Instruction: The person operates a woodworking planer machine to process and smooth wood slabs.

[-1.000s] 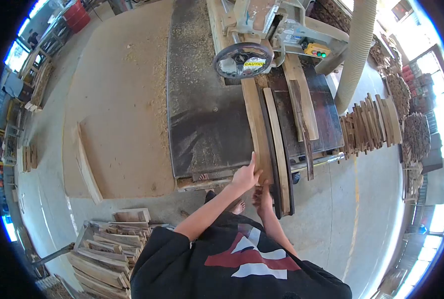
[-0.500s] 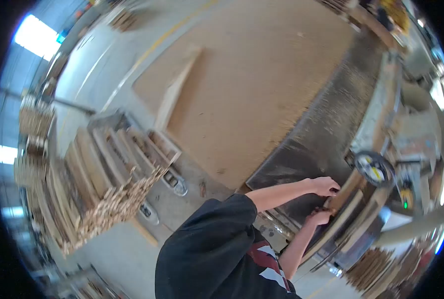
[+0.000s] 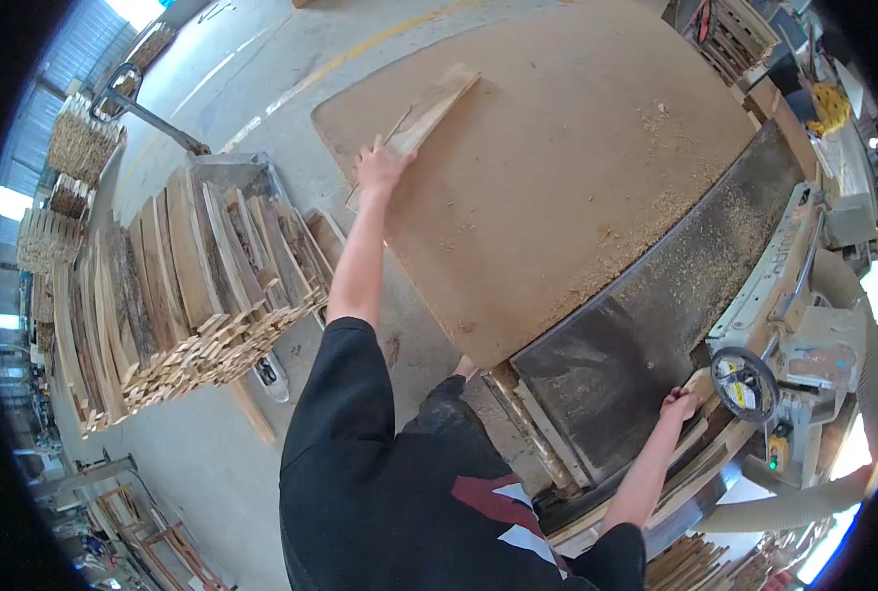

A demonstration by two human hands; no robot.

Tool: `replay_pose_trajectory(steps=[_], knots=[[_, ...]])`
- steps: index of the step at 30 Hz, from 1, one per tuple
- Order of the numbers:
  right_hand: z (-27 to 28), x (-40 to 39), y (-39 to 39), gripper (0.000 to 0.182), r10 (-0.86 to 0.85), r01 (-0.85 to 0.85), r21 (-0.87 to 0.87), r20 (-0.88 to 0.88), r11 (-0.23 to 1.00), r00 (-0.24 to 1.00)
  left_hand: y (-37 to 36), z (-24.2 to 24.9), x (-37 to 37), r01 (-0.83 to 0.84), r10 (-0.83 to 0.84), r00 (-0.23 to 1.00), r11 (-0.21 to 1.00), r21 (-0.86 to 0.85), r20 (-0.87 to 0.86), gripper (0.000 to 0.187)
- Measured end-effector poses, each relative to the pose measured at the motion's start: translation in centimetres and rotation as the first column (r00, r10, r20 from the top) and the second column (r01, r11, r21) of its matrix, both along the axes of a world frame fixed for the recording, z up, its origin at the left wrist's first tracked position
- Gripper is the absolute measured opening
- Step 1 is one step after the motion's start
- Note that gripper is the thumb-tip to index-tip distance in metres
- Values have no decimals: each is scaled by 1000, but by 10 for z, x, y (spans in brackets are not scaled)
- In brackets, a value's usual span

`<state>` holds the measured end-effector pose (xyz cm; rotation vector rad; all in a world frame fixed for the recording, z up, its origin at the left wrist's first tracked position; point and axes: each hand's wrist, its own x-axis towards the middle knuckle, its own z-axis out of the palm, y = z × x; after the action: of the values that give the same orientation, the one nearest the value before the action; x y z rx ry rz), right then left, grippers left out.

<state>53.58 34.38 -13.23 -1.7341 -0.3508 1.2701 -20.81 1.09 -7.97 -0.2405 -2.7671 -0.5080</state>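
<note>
My left hand (image 3: 378, 169) reaches across to the far-left side of the brown tabletop (image 3: 537, 177). Its fingers are spread over the near end of a pale wooden plank (image 3: 434, 116) lying there. On the machine side, my right hand (image 3: 682, 402) is closed around the end of a short wooden piece (image 3: 698, 382), just left of a black handwheel (image 3: 744, 382). That piece lies along the edge of the dark, dusty machine bed (image 3: 616, 364).
Left of the table, a stack of rough boards (image 3: 202, 266) stands by a pallet jack handle (image 3: 153, 118). Sawdust (image 3: 606, 251) covers the table's right side. Wooden strips (image 3: 695, 561) lie at the lower right, near a hose (image 3: 783, 517).
My left hand has left the spot beside my right hand and swung left to the plank on the tabletop. The right hand stays by the handwheel at the wooden piece.
</note>
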Motion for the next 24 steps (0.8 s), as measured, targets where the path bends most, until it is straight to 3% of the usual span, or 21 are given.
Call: replay_pose_trajectory(steps=[2,3,5,6,7,8,9,10,12,13,16,21,22,24], knots=[[15,-10,3,48,88,-87,65,-2,994,996,-27,-21,5,338,-334,939,940,-44,83,73],[21,-16,1,48,78,-77,68,-9,995,997,-28,-12,27,339,-333,939,938,-71,86,72],[30,-27,-13,42,232,-229,212,7,950,973,-24,-9,85,331,-328,943,941,-77,48,68],[29,-31,-25,42,211,-207,215,3,954,977,-24,-17,113,326,-326,945,944,-54,13,67],[25,-35,-42,40,224,-226,252,35,941,974,-27,-20,139,361,-442,888,840,406,125,62],[24,-37,-62,38,228,-238,286,68,928,971,-32,-22,167,256,-591,787,574,778,177,59],[28,-40,-89,34,286,-331,327,181,885,941,-42,-13,200,-35,-665,665,426,904,340,57],[36,-47,-120,30,323,-418,355,297,836,898,-52,1,236,-356,-758,479,295,887,444,57],[48,-53,-179,20,357,-472,406,328,783,875,-74,2,293,-630,-913,202,156,761,355,57],[48,-47,-202,17,388,-496,422,320,759,865,-78,6,319,-682,-931,162,133,719,326,61],[38,-33,-260,18,405,-463,338,231,819,885,-76,19,384,-799,-921,75,173,575,381,71],[31,-12,-347,27,445,-419,260,-47,870,894,-76,24,436,-674,-930,-167,350,650,327,77],[35,-9,-362,27,432,-405,269,-49,874,901,-74,29,450,-668,-919,-209,384,637,335,78],[47,-4,-392,35,602,-623,159,161,766,782,-71,30,472,-639,-897,-263,438,632,355,79]])
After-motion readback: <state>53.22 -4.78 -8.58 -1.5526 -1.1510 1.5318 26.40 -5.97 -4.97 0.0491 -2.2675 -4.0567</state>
